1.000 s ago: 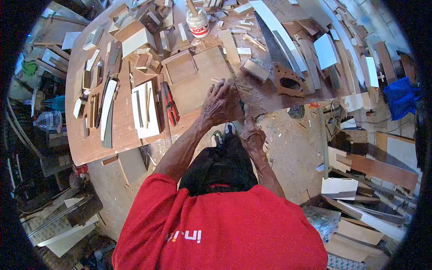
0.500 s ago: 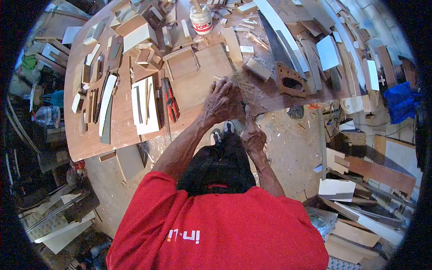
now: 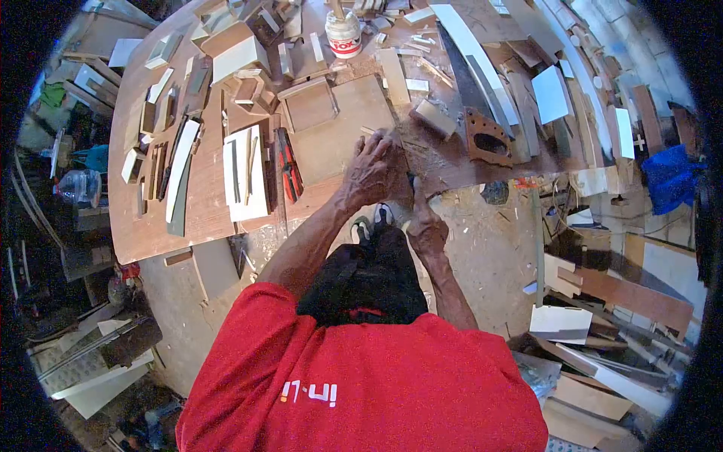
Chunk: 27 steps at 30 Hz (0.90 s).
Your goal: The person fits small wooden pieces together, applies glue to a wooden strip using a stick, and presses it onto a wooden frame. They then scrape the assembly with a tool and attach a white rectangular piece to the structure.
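My left hand point(image 3: 368, 172) is closed, fingers curled down at the right side of a flat brown board point(image 3: 324, 162). From beneath its fingertips pokes the end of a thin wood strip point(image 3: 367, 130). Just right of it, at the table's front edge, my right hand point(image 3: 427, 226) is closed with its index finger stretched forward along a slim dark tool point(image 3: 411, 179). The tool's kind cannot be made out, and most of it is hidden. Left of the board lie red-and-black pliers point(image 3: 288, 166), apart from both hands.
A white glue tub point(image 3: 343, 36) stands at the back of the table point(image 3: 207, 218). Wood offcuts and small box shapes point(image 3: 239, 56) crowd the left. To the right are a wood block point(image 3: 434, 119), a brown piece with an oval hole point(image 3: 489, 140) and long white strips.
The right hand has shifted very slightly down and right; the left hand stays over the strip. The whole view has moved a little.
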### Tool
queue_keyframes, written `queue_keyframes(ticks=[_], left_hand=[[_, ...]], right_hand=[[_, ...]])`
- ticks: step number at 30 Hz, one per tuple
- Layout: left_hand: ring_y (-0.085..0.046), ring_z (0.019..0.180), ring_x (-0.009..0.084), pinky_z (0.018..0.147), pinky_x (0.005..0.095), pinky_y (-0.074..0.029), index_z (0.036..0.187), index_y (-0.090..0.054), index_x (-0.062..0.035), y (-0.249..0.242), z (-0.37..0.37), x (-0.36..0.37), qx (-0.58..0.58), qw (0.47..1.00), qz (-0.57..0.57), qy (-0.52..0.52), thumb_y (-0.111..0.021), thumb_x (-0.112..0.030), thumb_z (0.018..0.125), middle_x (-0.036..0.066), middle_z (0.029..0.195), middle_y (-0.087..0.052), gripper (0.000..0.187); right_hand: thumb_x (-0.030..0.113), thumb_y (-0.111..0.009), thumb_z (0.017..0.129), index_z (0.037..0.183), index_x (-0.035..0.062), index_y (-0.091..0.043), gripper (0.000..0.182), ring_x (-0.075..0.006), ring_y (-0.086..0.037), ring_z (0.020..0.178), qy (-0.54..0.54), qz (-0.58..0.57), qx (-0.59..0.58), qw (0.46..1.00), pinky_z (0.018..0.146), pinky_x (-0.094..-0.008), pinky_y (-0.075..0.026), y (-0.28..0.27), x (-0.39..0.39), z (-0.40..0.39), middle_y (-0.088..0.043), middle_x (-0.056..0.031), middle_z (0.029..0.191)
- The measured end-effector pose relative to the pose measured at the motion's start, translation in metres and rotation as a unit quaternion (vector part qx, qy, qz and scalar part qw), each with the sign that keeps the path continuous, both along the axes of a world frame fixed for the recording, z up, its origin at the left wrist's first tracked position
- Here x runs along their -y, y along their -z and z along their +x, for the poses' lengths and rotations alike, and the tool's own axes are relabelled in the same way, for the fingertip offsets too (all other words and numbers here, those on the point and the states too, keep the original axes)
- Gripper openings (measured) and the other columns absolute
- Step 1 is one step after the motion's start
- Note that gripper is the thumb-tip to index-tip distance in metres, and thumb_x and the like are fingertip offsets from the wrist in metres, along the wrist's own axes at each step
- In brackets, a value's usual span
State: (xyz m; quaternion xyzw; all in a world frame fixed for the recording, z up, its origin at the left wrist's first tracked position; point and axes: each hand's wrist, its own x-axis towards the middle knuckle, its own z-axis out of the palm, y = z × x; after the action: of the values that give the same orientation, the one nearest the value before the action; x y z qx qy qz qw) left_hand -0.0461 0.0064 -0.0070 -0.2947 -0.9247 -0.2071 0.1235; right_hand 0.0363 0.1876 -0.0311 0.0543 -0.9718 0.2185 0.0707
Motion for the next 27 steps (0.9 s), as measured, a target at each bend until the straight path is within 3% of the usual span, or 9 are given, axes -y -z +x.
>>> queue_keyframes(ticks=[3,6,8,18,20,22,23,26,27], left_hand=[[-0.033,0.130,0.0350,0.100,0.0556,-0.029,0.129,-0.051,-0.0071,0.012,0.004,-0.006,0.015,0.999,-0.036,-0.018,-0.065,-0.029,0.070,0.015,0.131,-0.042,0.065],[-0.032,0.131,0.0355,0.102,0.0562,-0.028,0.129,-0.050,-0.0037,0.010,-0.004,-0.004,0.024,0.998,-0.058,-0.030,-0.069,-0.029,0.065,0.015,0.133,-0.041,0.072],[-0.031,0.133,0.0358,0.105,0.0568,-0.027,0.130,-0.048,-0.0010,0.008,-0.001,-0.004,0.032,0.999,-0.034,-0.023,-0.071,-0.030,0.062,0.015,0.134,-0.040,0.077],[-0.030,0.133,0.0365,0.104,0.0595,-0.028,0.130,-0.049,-0.0025,0.005,0.000,-0.005,0.054,0.998,-0.032,-0.018,-0.068,-0.028,0.066,0.016,0.135,-0.040,0.071],[-0.028,0.137,0.0361,0.106,0.0599,-0.028,0.127,-0.057,-0.0102,0.002,-0.001,-0.004,0.067,0.995,-0.063,-0.030,-0.070,-0.035,0.072,0.016,0.138,-0.040,0.062],[-0.029,0.135,0.0365,0.105,0.0600,-0.028,0.126,-0.054,-0.0067,-0.002,-0.003,-0.003,0.058,0.997,-0.041,-0.025,-0.068,-0.031,0.070,0.016,0.135,-0.041,0.063],[-0.030,0.133,0.0370,0.103,0.0601,-0.029,0.126,-0.051,-0.0033,-0.002,0.001,-0.005,0.054,0.998,-0.018,-0.017,-0.067,-0.026,0.067,0.016,0.132,-0.041,0.065],[-0.030,0.132,0.0374,0.102,0.0592,-0.029,0.125,-0.051,-0.0024,0.002,-0.002,-0.007,0.014,1.000,-0.025,-0.007,-0.069,-0.028,0.065,0.016,0.130,-0.041,0.067],[-0.030,0.132,0.0374,0.102,0.0592,-0.029,0.125,-0.051,-0.0024,0.002,-0.003,-0.006,0.013,1.000,-0.024,-0.009,-0.069,-0.028,0.065,0.016,0.130,-0.041,0.067]], right_hand=[[0.019,-0.060,0.079,0.128,0.0169,-0.053,0.049,-0.0295,-0.063,0.064,0.014,-0.002,-0.022,1.000,0.051,-0.0424,-0.048,0.004,-0.004,0.016,-0.066,-0.0103,0.074],[0.011,-0.060,0.078,0.150,0.0217,-0.028,0.079,-0.0302,-0.062,0.059,-0.006,-0.020,0.054,0.998,0.051,-0.0415,-0.049,-0.006,-0.006,0.018,-0.064,-0.0120,0.071],[0.014,-0.062,0.079,0.152,0.0221,-0.023,0.083,-0.0293,-0.062,0.060,-0.008,0.005,0.097,0.995,0.051,-0.0402,-0.049,-0.013,-0.009,0.019,-0.065,-0.0115,0.073],[0.017,-0.064,0.079,0.144,0.0201,-0.038,0.070,-0.0307,-0.062,0.061,0.003,-0.017,0.069,0.997,0.051,-0.0403,-0.049,-0.029,-0.005,0.018,-0.066,-0.0112,0.074],[0.018,-0.064,0.079,0.143,0.0197,-0.041,0.068,-0.0310,-0.062,0.061,0.002,-0.022,0.057,0.998,0.051,-0.0403,-0.049,-0.030,-0.005,0.018,-0.066,-0.0111,0.074],[0.018,-0.064,0.079,0.141,0.0193,-0.044,0.065,-0.0312,-0.062,0.061,0.002,-0.027,0.049,0.998,0.051,-0.0404,-0.049,-0.030,-0.005,0.018,-0.066,-0.0111,0.074],[0.021,-0.061,0.074,0.127,0.0140,-0.053,0.055,-0.0396,-0.061,0.068,-0.040,-0.032,-0.016,0.999,0.058,-0.0496,-0.046,0.055,-0.028,0.035,-0.062,-0.0187,0.074],[0.024,-0.065,0.073,0.122,0.0123,-0.057,0.052,-0.0380,-0.062,0.069,-0.005,-0.176,0.095,0.980,0.057,-0.0473,-0.047,0.022,-0.019,0.028,-0.062,-0.0179,0.074],[0.021,-0.061,0.076,0.125,0.0121,-0.056,0.050,-0.0382,-0.062,0.070,-0.029,-0.143,-0.007,0.989,0.059,-0.0480,-0.047,0.026,-0.023,0.037,-0.064,-0.0176,0.078]])
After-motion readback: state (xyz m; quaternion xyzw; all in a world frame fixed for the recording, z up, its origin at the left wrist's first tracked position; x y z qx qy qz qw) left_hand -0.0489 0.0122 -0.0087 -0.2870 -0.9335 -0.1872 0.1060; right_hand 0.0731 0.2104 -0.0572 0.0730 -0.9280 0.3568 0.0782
